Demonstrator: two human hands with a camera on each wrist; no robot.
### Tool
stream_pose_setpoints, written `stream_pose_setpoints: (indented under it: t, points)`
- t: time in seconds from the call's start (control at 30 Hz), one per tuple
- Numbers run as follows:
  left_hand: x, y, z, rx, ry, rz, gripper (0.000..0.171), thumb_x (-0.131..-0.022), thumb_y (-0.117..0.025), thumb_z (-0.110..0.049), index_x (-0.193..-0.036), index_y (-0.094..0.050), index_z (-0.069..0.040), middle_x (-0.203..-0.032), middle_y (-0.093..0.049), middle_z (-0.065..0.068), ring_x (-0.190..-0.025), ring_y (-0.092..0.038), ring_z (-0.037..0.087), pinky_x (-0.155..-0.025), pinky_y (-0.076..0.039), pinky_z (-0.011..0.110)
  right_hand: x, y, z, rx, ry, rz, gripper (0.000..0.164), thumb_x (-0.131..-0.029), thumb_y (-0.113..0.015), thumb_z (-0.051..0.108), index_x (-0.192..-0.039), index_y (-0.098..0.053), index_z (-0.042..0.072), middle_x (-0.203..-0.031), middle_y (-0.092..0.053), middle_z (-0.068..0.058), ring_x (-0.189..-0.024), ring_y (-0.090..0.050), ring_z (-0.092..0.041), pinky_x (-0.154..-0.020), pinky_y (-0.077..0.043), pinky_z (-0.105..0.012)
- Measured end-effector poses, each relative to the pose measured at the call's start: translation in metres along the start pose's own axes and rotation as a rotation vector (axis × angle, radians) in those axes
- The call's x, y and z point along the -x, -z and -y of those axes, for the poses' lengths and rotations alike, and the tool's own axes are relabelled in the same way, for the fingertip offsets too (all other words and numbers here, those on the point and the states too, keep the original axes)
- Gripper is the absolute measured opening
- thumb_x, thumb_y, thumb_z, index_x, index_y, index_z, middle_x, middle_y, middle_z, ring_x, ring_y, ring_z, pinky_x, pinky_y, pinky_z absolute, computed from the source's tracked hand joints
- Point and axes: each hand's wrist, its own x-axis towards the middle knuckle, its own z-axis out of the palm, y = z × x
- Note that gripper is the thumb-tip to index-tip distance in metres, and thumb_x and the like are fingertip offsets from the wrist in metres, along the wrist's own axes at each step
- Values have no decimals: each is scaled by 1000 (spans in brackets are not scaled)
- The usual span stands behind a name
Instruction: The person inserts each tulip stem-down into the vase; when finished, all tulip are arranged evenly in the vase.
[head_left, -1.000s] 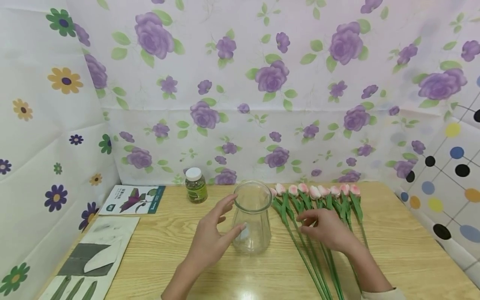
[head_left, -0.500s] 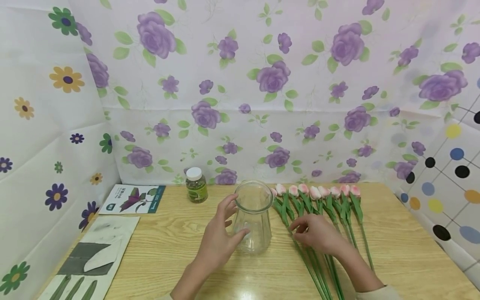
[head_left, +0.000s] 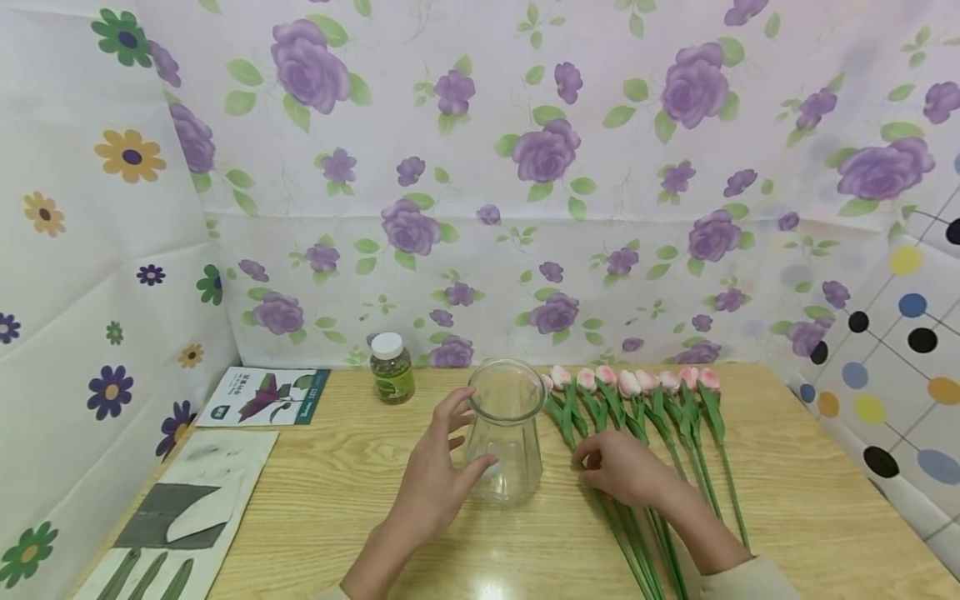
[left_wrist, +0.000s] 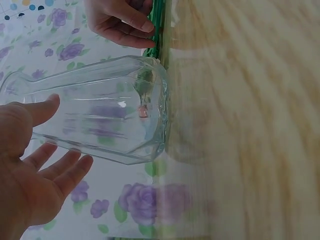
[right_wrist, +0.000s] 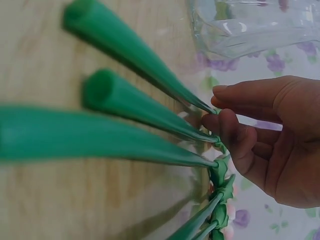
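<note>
A clear glass vase stands upright on the table. My left hand is at its left side, thumb and fingers spread around the glass; whether they touch it I cannot tell. Several pink artificial tulips with green stems lie side by side to the right of the vase. Over the leftmost stems, my right hand has bent fingers at one tulip stem. A gap shows between its thumb and fingers in the left wrist view, beside the stems.
A jar with a white lid stands at the back, left of the vase. A booklet lies at the back left. Nearer along the left edge is a sheet with a grey and white print. Patterned cloth walls surround the table.
My right hand has moved left and slightly nearer to me, down to the leftmost tulip stems. My left hand has shifted slightly right, closer around the vase. Vase and flowers stay in place.
</note>
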Motion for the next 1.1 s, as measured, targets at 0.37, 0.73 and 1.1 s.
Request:
stream_pose_setpoints:
  t: [0.37, 0.73, 1.1]
  points:
    - [-2, 1, 3, -26, -25, -13, 92, -88, -85, -4, -158, -30, -27, -150, -58, 16, -127, -66, 35, -100, -61, 51, -9, -2, 8, 98, 30, -2, 16, -92, -80, 6, -108, -79, 8, -87, -69, -1, -61, -62, -14, -60, -53, -30]
    - [0, 2, 4, -48, -39, -5, 92, -89, -84, -6, -159, -29, -26, -150, -58, 16, -126, -66, 35, -99, -61, 53, -12, -5, 6, 126, 49, 0, 12, -92, -79, 3, -102, -78, 10, -88, -69, -1, -69, -60, -13, -60, -52, -30]
    - [1, 2, 4, -55, -44, -5, 95, -87, -86, -5, -160, -28, -25, -150, -57, 16, -126, -67, 34, -99, -61, 52, -12, -5, 5, 125, 85, 28, 17, -91, -73, -2, -100, -79, 12, -89, -71, -1, -63, -54, -12, -59, -46, -27]
